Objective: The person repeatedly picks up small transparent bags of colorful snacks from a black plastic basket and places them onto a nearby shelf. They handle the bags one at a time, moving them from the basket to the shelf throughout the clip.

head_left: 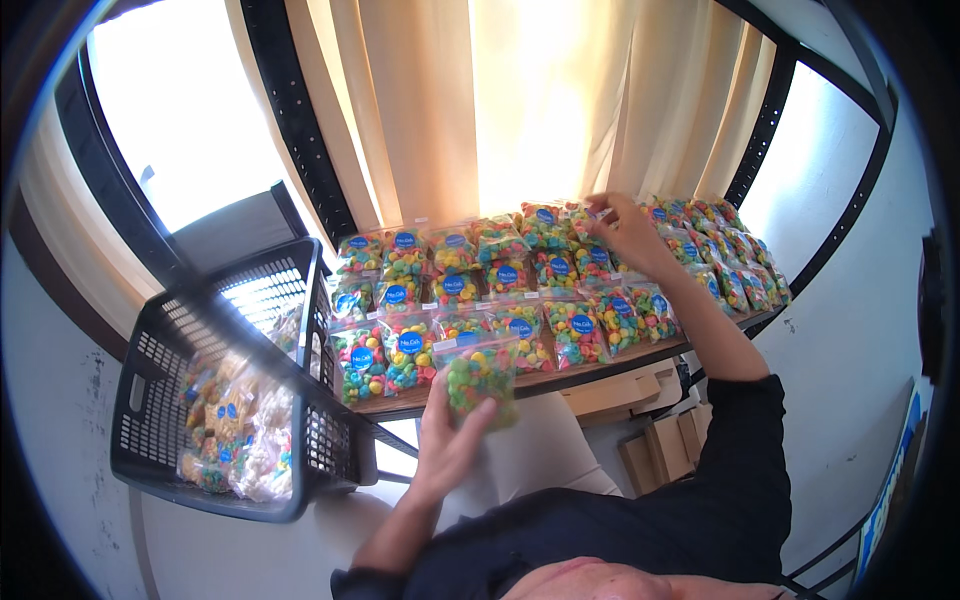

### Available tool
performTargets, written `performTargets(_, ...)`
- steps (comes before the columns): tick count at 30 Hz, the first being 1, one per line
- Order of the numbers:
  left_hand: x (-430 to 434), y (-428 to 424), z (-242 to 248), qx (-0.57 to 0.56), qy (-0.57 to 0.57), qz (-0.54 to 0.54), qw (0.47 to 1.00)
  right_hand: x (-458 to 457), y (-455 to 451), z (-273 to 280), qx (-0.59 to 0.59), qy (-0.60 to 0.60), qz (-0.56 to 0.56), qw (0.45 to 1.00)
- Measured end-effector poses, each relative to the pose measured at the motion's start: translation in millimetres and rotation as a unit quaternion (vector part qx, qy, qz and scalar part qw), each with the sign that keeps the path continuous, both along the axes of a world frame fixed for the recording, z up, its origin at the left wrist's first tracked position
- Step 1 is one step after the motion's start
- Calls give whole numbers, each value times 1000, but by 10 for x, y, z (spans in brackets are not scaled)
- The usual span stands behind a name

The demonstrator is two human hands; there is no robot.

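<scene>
My left hand [448,442] grips a clear zip bag of multicoloured puffed snack pieces [480,375], held upright just off the front edge of the wooden table. The thumb lies across the bag's lower front, and no round label shows on the side facing me. Over the back row, my right hand [628,232] has its fingers curled beside a similar bag [577,219]. Whether the fingertips pinch it is unclear. Rows of filled bags [581,334], many with round blue labels, cover the wooden tabletop [442,396].
A black plastic basket [135,442] on the left holds bagged snacks [225,420], some pale. Beige curtains [427,112] hang behind the table, flanked by black metal uprights [300,112]. Below are a pale padded seat [540,442] and cardboard boxes [664,446].
</scene>
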State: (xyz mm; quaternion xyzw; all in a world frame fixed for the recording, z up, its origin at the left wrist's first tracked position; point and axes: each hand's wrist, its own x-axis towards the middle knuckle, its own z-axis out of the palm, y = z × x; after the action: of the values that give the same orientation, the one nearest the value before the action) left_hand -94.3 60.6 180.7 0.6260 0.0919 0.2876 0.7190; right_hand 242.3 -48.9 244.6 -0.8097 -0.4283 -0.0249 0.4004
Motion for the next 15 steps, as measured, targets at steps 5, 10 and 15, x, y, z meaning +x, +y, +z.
performTargets(5, 116, -31, 75, -14, -26, 9, 1000, -1027, -157, 136, -138, 156, 303, 930)
performTargets(10, 277, -90, 134, -24, -82, 5, 996, -1362, -108, 128, -93, 259, 408, 871)
performTargets(15, 374, -120, 141, -99, -158, -38, 982, -1348, -102, 114, -58, 271, 433, 858)
